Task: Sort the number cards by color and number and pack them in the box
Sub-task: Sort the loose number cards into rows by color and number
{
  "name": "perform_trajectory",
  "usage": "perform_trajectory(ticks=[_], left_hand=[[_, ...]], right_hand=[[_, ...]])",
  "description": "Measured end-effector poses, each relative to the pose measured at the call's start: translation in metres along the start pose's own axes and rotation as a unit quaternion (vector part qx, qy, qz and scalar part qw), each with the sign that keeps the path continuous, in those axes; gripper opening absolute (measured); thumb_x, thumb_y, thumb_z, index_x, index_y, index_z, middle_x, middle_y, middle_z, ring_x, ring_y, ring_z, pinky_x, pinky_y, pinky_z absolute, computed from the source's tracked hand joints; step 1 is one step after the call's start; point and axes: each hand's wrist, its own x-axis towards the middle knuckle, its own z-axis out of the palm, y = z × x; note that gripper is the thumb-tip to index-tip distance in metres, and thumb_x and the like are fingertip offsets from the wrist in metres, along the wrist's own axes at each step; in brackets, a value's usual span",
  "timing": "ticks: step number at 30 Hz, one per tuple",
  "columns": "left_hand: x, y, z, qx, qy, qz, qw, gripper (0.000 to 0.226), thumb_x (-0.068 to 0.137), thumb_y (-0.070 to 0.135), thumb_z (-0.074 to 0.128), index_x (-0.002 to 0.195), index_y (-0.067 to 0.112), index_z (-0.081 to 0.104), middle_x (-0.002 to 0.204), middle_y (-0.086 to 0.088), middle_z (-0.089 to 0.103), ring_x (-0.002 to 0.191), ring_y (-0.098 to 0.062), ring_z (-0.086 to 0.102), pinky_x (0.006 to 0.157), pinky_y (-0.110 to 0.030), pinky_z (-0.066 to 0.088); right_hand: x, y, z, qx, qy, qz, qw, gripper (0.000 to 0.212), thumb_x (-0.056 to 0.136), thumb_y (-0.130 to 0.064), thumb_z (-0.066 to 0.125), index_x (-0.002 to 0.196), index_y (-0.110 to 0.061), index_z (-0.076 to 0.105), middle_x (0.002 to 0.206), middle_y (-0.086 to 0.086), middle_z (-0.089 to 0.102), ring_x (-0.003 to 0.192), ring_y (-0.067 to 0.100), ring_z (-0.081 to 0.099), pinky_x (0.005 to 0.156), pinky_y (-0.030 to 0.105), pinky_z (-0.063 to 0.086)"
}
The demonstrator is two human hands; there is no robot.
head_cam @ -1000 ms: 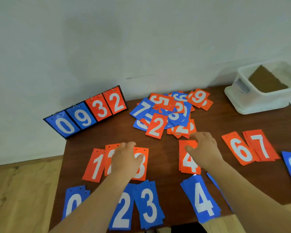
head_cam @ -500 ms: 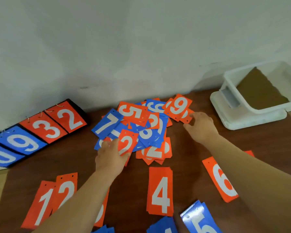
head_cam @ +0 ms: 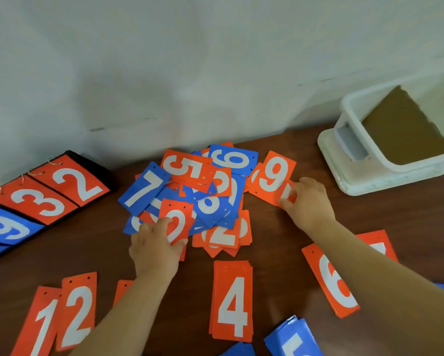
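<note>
Centrally, the left grip (head_cam: 156,250) pinches an orange 2 card (head_cam: 177,218) at the lower edge of the loose pile (head_cam: 209,202). The right grip (head_cam: 308,204) seems to pinch an orange 9 card (head_cam: 273,177) right of it; the white box (head_cam: 344,109) sits upper right.

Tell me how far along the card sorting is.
Done: orange 1, orange 2, orange 4, orange 6 laid out in front. In hand: the left hand grips a loose 2 card, the right hand pinches an orange 9. Left: the mixed pile is unsorted, and the box shows no cards.
</note>
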Motion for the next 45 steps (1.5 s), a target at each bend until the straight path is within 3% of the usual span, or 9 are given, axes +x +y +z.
perform_trajectory(ticks=[2,8,17,22,27,34,39,43,45], left_hand=[[-0.002,0.004,0.0,-0.026,-0.011,-0.001,1.0,0.066,0.082,0.051,0.079,0.138,0.034,0.047,0.136,-0.006,0.045,0.125,-0.031,0.052,0.095,-0.045,0.052],[-0.013,0.007,-0.003,-0.089,-0.036,0.001,0.995,0.056,0.089,0.035,0.077,0.137,0.032,0.049,0.14,-0.005,0.041,0.125,-0.027,0.056,0.09,-0.042,0.059],[-0.044,-0.003,-0.039,-0.293,-0.041,-0.033,0.955,0.036,0.1,0.02,0.063,0.133,0.032,0.057,0.144,-0.006,0.054,0.124,-0.026,0.058,0.08,-0.031,0.055],[-0.077,-0.019,-0.068,-0.402,-0.057,-0.035,0.913,0.037,0.101,0.018,0.06,0.13,0.041,0.061,0.145,0.002,0.053,0.121,-0.025,0.061,0.093,-0.046,0.059],[-0.123,-0.056,-0.099,-0.448,-0.079,0.024,0.89,0.042,0.098,0.015,0.063,0.117,0.052,0.066,0.14,0.013,0.056,0.118,-0.015,0.061,0.097,-0.04,0.056],[-0.165,-0.134,-0.145,-0.456,-0.047,0.083,0.885,0.041,0.097,0.009,0.063,0.114,0.046,0.067,0.125,0.02,0.062,0.088,0.005,0.066,0.073,-0.021,0.06],[-0.185,-0.18,-0.164,-0.47,-0.021,0.095,0.877,0.038,0.098,0.013,0.063,0.118,0.045,0.066,0.123,0.022,0.062,0.092,0.008,0.063,0.072,-0.013,0.053],[-0.202,-0.208,-0.167,-0.486,0.015,0.079,0.87,0.037,0.098,0.012,0.063,0.117,0.043,0.066,0.119,0.025,0.06,0.104,0.008,0.06,0.074,-0.007,0.048],[-0.204,-0.221,-0.171,-0.504,0.033,0.062,0.861,0.036,0.097,0.013,0.064,0.12,0.041,0.067,0.122,0.022,0.061,0.105,0.008,0.06,0.079,-0.009,0.049]], right_hand=[[0.007,-0.01,-0.019,-0.01,-0.027,0.025,0.999,0.043,0.083,-0.049,0.075,0.108,-0.015,0.066,0.121,0.012,0.058,0.106,0.028,0.057,0.096,0.037,0.045],[0.007,-0.022,-0.041,0.029,-0.109,0.064,0.992,0.059,0.084,-0.034,0.079,0.133,-0.011,0.055,0.132,0.011,0.06,0.123,0.033,0.055,0.102,0.043,0.049],[-0.045,-0.012,-0.066,0.301,-0.079,0.208,0.927,0.016,0.09,-0.016,0.073,0.105,-0.011,0.071,0.095,0.006,0.073,0.083,0.02,0.071,0.075,0.035,0.059],[-0.13,-0.03,-0.082,0.377,-0.042,0.158,0.912,0.02,0.089,-0.01,0.068,0.105,-0.02,0.073,0.102,0.003,0.074,0.089,0.02,0.072,0.083,0.039,0.06],[-0.221,-0.072,-0.084,0.421,-0.044,0.047,0.905,0.033,0.09,-0.007,0.071,0.11,-0.033,0.072,0.107,-0.009,0.075,0.092,0.009,0.074,0.083,0.035,0.062],[-0.296,-0.142,-0.095,0.453,-0.017,-0.017,0.891,0.035,0.09,-0.005,0.071,0.106,-0.036,0.072,0.106,-0.008,0.075,0.085,0.007,0.074,0.071,0.025,0.059],[-0.325,-0.185,-0.094,0.434,-0.005,-0.048,0.899,0.035,0.09,-0.008,0.072,0.103,-0.041,0.073,0.11,-0.01,0.074,0.084,0.011,0.075,0.079,0.04,0.063],[-0.345,-0.214,-0.102,0.379,-0.037,-0.121,0.917,0.039,0.092,-0.011,0.071,0.112,-0.044,0.068,0.12,-0.015,0.067,0.089,0.007,0.073,0.076,0.03,0.061],[-0.354,-0.228,-0.114,0.321,-0.126,-0.193,0.919,0.039,0.091,-0.012,0.07,0.111,-0.045,0.067,0.118,-0.016,0.068,0.095,0.004,0.071,0.085,0.03,0.06]])
